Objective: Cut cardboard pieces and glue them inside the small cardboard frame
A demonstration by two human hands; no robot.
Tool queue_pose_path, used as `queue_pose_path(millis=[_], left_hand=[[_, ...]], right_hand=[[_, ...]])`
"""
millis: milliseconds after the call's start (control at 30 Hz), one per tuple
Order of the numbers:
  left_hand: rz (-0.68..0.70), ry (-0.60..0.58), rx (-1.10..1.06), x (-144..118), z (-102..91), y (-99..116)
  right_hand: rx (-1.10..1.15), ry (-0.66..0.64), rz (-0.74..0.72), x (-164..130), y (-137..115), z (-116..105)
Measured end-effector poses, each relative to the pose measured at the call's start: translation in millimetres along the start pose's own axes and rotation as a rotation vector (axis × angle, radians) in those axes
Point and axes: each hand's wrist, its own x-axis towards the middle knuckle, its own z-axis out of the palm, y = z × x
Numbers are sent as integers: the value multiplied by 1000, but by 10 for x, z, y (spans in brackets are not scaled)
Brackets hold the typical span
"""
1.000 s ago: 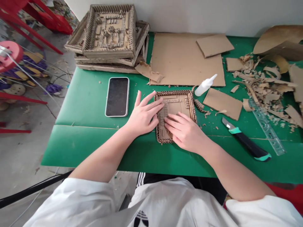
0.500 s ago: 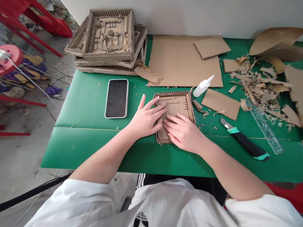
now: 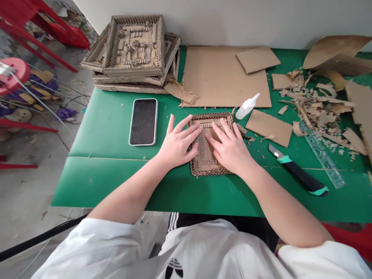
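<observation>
We see both hands laid flat on a small square cardboard frame with a corrugated rim (image 3: 205, 155), which lies on the green table (image 3: 110, 116) close to the near edge, straight ahead of us. Our left hand (image 3: 178, 144) rests open, fingers spread, over the frame's nine o'clock side, while our right hand (image 3: 231, 149) lies open too, its fingers stretched toward twelve o'clock across the panel inside; neither hand grips anything, both only press down. As far as we can judge, the piece is partly built: the rim runs all the way round and some short corrugated strips sit along the top and the left of the panel, yet much of the middle looks bare next to the crowded patterns on the stack of finished cardboard frames (image 3: 135, 48) at ten o'clock, so more strips seem left to add. What lies under our right palm we cannot tell. At nine o'clock from the frame lies a dark smartphone in a pale case (image 3: 143, 121), well apart from our left hand. Just beyond the frame's one o'clock corner lies a small white glue bottle (image 3: 246, 107), on its side, and behind it a large flat sheet of brown cardboard (image 3: 223, 77). At three o'clock we see a black and teal utility knife (image 3: 299, 176), a clear plastic ruler (image 3: 322, 155) and, farther off, a heap of cardboard scraps (image 3: 316, 104).
</observation>
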Motion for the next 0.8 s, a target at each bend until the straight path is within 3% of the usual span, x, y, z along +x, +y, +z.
queue_pose_path(millis=[133,200,267,367,467,533,633,800], left_hand=[[-10,8,6,-4,0,6],[-14,14,5,-9,-4,3],[-18,24,5,-13,-9,-6],[-20,48,7,-19,-15,-29],[-20,62,4,-24,-13,-45],[-12,52,8,-25,-2,-36],[27,-14,29,-20,29,10],[68,-124,75,-6,76,94]], right_hand=[[-19,-12,-12,17,-34,28],[-6,44,-24,25,-21,26],[42,171,-22,18,30,-5],[139,464,51,-40,185,-113],[105,726,238,-130,401,-240],[36,797,369,-170,521,-294],[22,754,360,-162,566,-299],[135,453,66,-73,366,-162]])
